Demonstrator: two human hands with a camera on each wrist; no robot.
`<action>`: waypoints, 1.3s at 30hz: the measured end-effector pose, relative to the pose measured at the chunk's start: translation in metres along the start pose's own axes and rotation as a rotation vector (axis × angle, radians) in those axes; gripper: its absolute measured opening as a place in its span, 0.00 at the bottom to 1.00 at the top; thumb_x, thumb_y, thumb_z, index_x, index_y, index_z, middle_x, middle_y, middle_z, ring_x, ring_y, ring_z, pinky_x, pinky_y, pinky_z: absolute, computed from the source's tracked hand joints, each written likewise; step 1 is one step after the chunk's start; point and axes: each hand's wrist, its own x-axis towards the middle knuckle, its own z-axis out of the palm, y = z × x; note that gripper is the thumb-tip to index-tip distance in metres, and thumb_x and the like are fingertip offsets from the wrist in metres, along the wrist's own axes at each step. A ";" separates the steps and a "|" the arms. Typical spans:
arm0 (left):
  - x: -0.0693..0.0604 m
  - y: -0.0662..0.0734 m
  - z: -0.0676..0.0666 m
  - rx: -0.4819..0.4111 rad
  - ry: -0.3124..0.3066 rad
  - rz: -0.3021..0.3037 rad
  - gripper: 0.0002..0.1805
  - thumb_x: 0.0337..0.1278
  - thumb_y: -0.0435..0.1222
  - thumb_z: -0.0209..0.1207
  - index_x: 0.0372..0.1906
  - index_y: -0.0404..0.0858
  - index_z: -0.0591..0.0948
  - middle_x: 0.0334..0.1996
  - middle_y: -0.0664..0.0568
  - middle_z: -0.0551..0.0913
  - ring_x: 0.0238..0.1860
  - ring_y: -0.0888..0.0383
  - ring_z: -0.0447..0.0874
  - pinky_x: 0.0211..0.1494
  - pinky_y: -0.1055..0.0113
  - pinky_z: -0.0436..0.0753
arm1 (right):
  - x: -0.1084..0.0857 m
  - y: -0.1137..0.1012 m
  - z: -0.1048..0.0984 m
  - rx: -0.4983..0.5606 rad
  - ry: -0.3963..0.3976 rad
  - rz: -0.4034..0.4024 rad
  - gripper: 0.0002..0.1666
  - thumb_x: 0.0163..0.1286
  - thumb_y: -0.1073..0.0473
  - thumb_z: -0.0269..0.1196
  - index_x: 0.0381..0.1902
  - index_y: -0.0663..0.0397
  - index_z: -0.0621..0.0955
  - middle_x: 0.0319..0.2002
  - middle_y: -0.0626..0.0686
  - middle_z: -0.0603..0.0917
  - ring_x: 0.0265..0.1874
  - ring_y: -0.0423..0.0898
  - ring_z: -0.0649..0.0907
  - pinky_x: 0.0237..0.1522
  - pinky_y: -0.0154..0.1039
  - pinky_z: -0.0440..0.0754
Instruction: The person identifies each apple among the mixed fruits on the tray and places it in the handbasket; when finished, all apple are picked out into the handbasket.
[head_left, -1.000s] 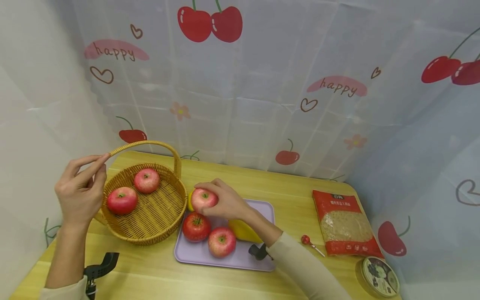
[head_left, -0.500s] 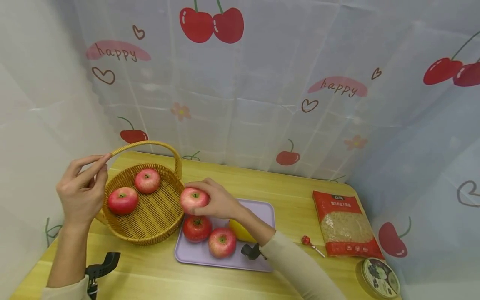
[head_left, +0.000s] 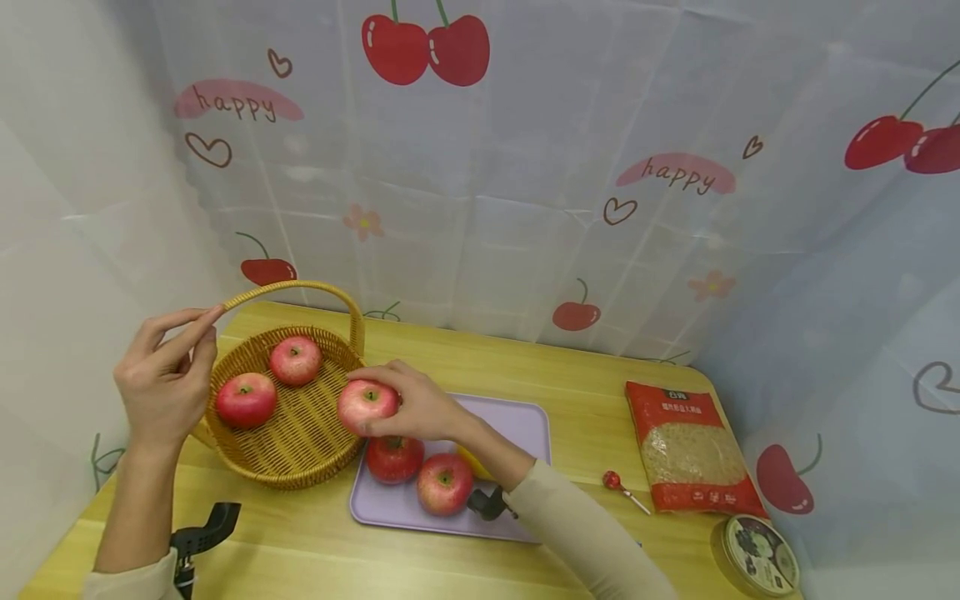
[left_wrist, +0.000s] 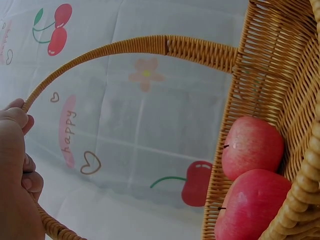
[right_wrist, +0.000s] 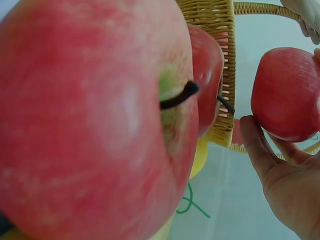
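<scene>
My left hand point(head_left: 168, 379) pinches the arched handle point(head_left: 300, 285) of a round wicker basket point(head_left: 300, 479) at the left. Two pink-red apples, one nearer point(head_left: 246, 400) and one farther point(head_left: 296, 361), lie inside it. In my right hand point(head_left: 420, 404) is another pink-red apple point(head_left: 366, 404), gripped between thumb and fingers just over the basket's right rim. Beneath that hand, a lilac tray point(head_left: 517, 417) bears a darker red, round fruit point(head_left: 393, 460) and a pink-red apple point(head_left: 445, 483). A yellow fruit point(head_left: 471, 461) there is mostly covered by my right forearm.
To the right lie a wrapped red lollipop point(head_left: 612, 480) and a red bag with a see-through window point(head_left: 690, 450). A round tub with a printed lid point(head_left: 761, 552) stands at the front right corner. A cherry-print curtain point(head_left: 480, 250) hangs behind the table.
My right hand has carried the apple leftward from over the tray to the basket's right rim. My left hand stays on the handle.
</scene>
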 end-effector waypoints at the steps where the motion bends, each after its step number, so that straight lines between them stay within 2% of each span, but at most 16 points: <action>1: 0.001 0.002 0.000 0.000 0.000 0.000 0.10 0.61 0.24 0.59 0.39 0.27 0.89 0.37 0.30 0.83 0.18 0.71 0.53 0.28 0.83 0.53 | 0.001 -0.001 0.001 0.002 -0.002 -0.002 0.40 0.57 0.40 0.71 0.69 0.22 0.73 0.55 0.41 0.74 0.51 0.36 0.76 0.48 0.36 0.79; 5: 0.003 0.007 0.002 -0.001 0.000 -0.001 0.09 0.60 0.22 0.59 0.39 0.26 0.89 0.36 0.28 0.82 0.19 0.71 0.53 0.27 0.82 0.54 | 0.005 -0.003 0.005 -0.002 -0.007 -0.005 0.39 0.57 0.39 0.70 0.68 0.16 0.72 0.54 0.39 0.74 0.50 0.36 0.76 0.48 0.36 0.79; 10: 0.003 0.007 0.002 -0.009 0.003 0.001 0.09 0.60 0.22 0.58 0.38 0.26 0.89 0.36 0.28 0.82 0.19 0.71 0.53 0.27 0.82 0.53 | 0.008 -0.006 0.010 -0.014 -0.022 -0.007 0.40 0.57 0.40 0.70 0.69 0.19 0.72 0.54 0.38 0.74 0.50 0.35 0.76 0.49 0.35 0.78; 25: -0.007 -0.019 -0.002 -0.005 0.003 0.002 0.10 0.62 0.27 0.60 0.40 0.32 0.90 0.38 0.33 0.85 0.19 0.73 0.53 0.27 0.82 0.54 | 0.021 -0.010 0.021 -0.032 -0.071 0.000 0.39 0.59 0.36 0.69 0.69 0.17 0.70 0.55 0.39 0.73 0.52 0.34 0.74 0.50 0.34 0.77; 28: -0.007 -0.018 -0.002 -0.005 0.004 0.001 0.10 0.62 0.27 0.60 0.40 0.31 0.90 0.38 0.32 0.85 0.19 0.73 0.53 0.27 0.82 0.54 | 0.023 -0.009 0.022 -0.035 -0.073 0.007 0.39 0.59 0.36 0.69 0.69 0.15 0.70 0.54 0.38 0.73 0.51 0.34 0.74 0.49 0.34 0.77; 33: -0.003 -0.006 -0.001 -0.002 0.003 -0.002 0.10 0.62 0.26 0.59 0.40 0.29 0.90 0.38 0.31 0.84 0.19 0.72 0.53 0.27 0.83 0.54 | 0.027 -0.009 0.022 -0.048 -0.073 0.014 0.39 0.59 0.35 0.68 0.69 0.17 0.71 0.53 0.38 0.74 0.50 0.34 0.74 0.50 0.34 0.76; 39: -0.004 -0.012 -0.002 0.003 -0.002 0.001 0.10 0.63 0.27 0.60 0.40 0.30 0.90 0.37 0.32 0.84 0.20 0.73 0.54 0.27 0.82 0.54 | 0.033 -0.007 0.022 -0.060 -0.088 0.010 0.40 0.59 0.37 0.69 0.70 0.22 0.71 0.53 0.40 0.73 0.50 0.35 0.74 0.50 0.33 0.76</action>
